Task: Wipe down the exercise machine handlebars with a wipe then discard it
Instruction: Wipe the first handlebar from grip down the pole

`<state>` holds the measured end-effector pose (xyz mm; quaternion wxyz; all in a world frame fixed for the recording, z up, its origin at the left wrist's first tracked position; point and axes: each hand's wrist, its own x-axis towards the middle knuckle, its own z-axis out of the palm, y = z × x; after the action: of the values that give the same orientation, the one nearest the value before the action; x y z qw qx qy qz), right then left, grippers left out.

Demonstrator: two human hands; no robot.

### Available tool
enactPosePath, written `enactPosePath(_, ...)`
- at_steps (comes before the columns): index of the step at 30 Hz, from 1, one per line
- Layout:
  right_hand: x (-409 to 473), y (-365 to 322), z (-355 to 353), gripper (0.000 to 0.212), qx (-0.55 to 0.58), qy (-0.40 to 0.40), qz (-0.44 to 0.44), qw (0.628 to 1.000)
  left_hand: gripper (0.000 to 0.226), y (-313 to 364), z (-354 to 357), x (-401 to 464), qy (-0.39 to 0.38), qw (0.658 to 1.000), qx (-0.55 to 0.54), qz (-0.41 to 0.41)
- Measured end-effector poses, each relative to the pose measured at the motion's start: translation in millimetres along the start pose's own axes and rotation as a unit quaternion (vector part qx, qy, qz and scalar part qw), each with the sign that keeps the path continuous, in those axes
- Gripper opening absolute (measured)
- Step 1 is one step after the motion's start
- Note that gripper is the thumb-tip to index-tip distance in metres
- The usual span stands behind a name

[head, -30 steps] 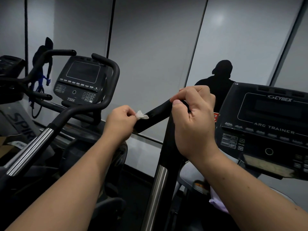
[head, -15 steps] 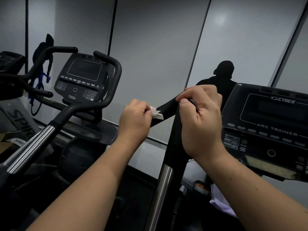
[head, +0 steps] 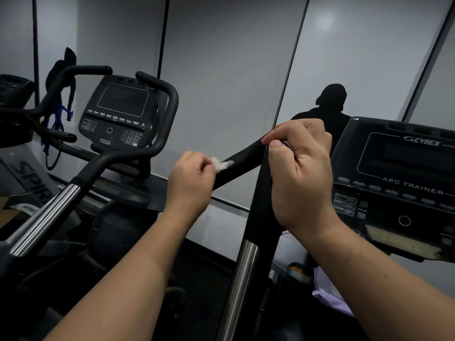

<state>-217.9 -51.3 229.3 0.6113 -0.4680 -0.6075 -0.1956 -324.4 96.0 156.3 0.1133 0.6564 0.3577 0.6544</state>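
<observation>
Fingers (head: 209,166) pinch wipe (head: 222,164) against handlebar (head: 242,159).

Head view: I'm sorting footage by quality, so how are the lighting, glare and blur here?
Head view: dim overall, so the black handlebar loses surface detail; a soft glare spot on the wall panel; the wipe in the left hand is smeared by motion; the right hand is sharp; panel lines bow from wide-angle distortion.

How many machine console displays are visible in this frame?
2 clearly: the 750A console at centre-left, and the Cybex Arc Trainer console at right, beside the right hand. A dark unit at the far-left edge may be a third; too cropped to tell.
</observation>
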Motion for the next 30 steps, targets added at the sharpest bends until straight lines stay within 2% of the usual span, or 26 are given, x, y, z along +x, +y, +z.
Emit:
enactPosePath(2,0.0,-0.2,-0.5,0.022,-0.002,0.000,0.000,1.000,0.015,-5.2,-2.0,5.0,-0.002,0.994,-0.050,-0.095)
enactPosePath(6,-0.4,-0.1,0.7,0.024,-0.003,0.002,-0.007,1.000,0.014,2.6,-3.6,-4.6,0.010,0.992,-0.071,-0.100)
enactPosePath(10,-0.1,0.2,0.5,0.026,-0.004,-0.001,-0.007,1.000,0.014,-1.7,-2.3,-3.8,0.049,0.941,-0.226,-0.247)
enactPosePath(14,-0.4,-0.9,0.1,0.022,-0.009,-0.004,-0.002,1.000,0.012,2.6,-2.6,-9.8,0.050,0.940,-0.227,-0.250)
enactPosePath(18,-0.3,-1.9,-0.3,0.022,-0.009,-0.006,0.000,1.000,0.023,-5.4,0.2,-13.5,0.076,0.873,-0.320,-0.360)
enactPosePath(21,-1.0,-2.7,-0.7,0.022,-0.005,-0.006,0.005,1.000,0.023,0.3,6.2,-28.2,0.097,0.837,-0.371,-0.389)
enactPosePath(26,-0.8,-3.9,-1.1,0.022,0.001,-0.010,0.006,1.000,0.024,2.1,4.8,-27.7,0.111,0.757,-0.475,-0.435)
enactPosePath(28,-0.7,-3.6,-0.8,0.022,0.002,-0.009,0.006,1.000,0.024,1.8,-1.1,-19.8,0.126,0.755,-0.493,-0.413)
enactPosePath(30,-0.5,-3.2,-0.4,0.022,0.000,-0.011,0.004,1.000,0.024,5.7,-1.2,-22.3,0.110,0.773,-0.462,-0.420)
